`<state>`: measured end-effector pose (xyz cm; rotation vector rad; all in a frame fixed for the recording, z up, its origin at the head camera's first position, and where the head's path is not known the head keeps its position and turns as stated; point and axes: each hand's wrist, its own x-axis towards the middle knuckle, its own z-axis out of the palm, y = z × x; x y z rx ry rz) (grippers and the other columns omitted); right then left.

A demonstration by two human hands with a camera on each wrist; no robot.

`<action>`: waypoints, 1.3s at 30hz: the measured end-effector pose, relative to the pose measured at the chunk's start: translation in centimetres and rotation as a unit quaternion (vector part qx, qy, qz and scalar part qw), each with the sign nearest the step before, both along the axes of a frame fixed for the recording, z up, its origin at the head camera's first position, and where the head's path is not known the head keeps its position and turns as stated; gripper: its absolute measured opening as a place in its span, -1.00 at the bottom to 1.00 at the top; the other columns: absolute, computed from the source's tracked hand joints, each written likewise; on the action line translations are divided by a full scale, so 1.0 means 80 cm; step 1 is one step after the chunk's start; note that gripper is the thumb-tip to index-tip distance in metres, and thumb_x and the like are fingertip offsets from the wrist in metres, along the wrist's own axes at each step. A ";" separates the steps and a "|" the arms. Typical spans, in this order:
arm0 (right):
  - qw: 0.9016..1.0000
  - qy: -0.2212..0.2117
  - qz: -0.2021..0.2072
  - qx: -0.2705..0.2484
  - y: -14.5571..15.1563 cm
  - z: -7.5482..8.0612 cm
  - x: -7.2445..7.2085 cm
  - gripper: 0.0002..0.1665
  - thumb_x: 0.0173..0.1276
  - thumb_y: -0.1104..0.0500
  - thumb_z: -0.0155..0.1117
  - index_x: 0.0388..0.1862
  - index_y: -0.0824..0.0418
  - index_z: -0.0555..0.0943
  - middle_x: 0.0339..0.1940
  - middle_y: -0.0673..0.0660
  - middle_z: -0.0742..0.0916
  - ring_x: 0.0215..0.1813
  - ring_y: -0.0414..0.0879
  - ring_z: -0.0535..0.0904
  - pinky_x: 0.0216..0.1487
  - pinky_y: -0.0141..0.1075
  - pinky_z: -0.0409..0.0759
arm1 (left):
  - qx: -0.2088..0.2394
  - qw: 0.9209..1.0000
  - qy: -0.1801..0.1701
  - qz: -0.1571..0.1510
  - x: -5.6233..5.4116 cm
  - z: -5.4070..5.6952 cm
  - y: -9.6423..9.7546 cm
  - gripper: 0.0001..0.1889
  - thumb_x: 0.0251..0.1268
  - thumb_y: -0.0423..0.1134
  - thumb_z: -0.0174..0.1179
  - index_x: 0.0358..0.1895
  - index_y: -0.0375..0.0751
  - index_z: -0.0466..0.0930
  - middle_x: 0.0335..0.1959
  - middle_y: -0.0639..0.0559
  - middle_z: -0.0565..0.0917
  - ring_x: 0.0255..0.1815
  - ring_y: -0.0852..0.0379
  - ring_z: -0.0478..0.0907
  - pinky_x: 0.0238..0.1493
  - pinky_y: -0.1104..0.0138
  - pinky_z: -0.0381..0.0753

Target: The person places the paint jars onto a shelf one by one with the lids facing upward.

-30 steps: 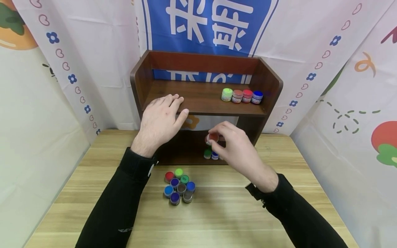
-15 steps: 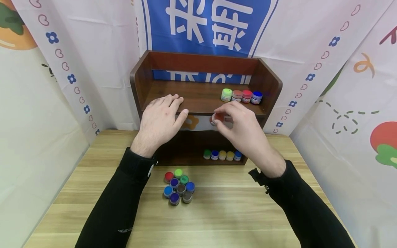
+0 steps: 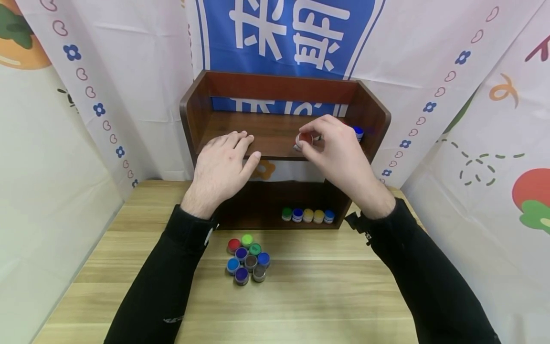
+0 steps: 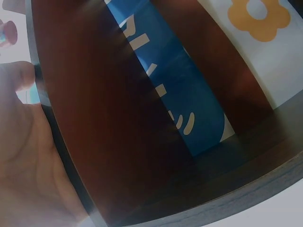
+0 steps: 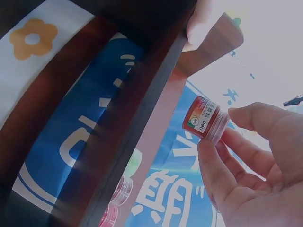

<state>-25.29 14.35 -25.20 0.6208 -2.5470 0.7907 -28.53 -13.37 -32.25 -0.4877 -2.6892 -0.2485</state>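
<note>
My right hand (image 3: 339,155) pinches a small paint jar (image 3: 304,139) with red-brown paint and a printed label, between thumb and fingertips. It is at the front edge of the upper board of a dark brown wooden shelf (image 3: 258,126). In the right wrist view the jar (image 5: 201,118) is tilted. Behind the right hand, a blue-lidded jar (image 3: 358,133) shows at the right end of the upper board; its neighbours are hidden in the head view. My left hand (image 3: 225,165) rests on the board's left front edge, fingers extended.
On the lower board several jars, among them a green jar (image 3: 286,214), stand in a row at the right. A cluster of jars, including a red jar (image 3: 234,245), sits on the wooden table (image 3: 326,286) in front. A printed cloth (image 3: 412,57) hangs behind the shelf.
My right hand has lifted the red-brown jar from in front of the lower board up to the upper board. The left hand has stayed in place.
</note>
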 end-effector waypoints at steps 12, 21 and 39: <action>0.999 -0.029 -0.025 0.010 -0.002 0.020 -0.040 -0.66 0.75 0.12 0.50 0.33 0.28 0.85 0.31 0.28 0.83 0.36 0.16 0.78 0.51 0.07 0.87 | 0.002 1.000 0.006 -0.003 -0.001 -0.001 -0.001 -0.26 0.95 0.29 -0.12 0.78 -0.15 0.49 0.81 -0.19 0.54 0.81 -0.25 0.51 0.91 -0.18 0.42; 0.997 -0.065 -0.038 0.028 -0.010 0.034 -0.065 -0.67 0.78 0.09 0.44 0.33 0.22 0.86 0.33 0.24 0.82 0.35 0.09 0.71 0.52 -0.01 0.80 | -0.001 1.000 -0.003 0.000 -0.002 0.000 -0.001 -0.25 0.95 0.30 -0.13 0.80 -0.14 0.46 0.83 -0.18 0.52 0.83 -0.25 0.48 0.92 -0.18 0.40; 0.987 -0.137 -0.063 0.053 -0.027 0.049 -0.096 -0.65 0.83 0.07 0.39 0.31 0.25 0.87 0.21 0.23 0.91 0.21 0.08 0.78 0.38 -0.07 0.92 | -0.001 1.000 -0.004 0.002 -0.002 -0.001 0.000 -0.26 0.95 0.30 -0.13 0.80 -0.13 0.47 0.83 -0.19 0.52 0.84 -0.25 0.48 0.93 -0.19 0.39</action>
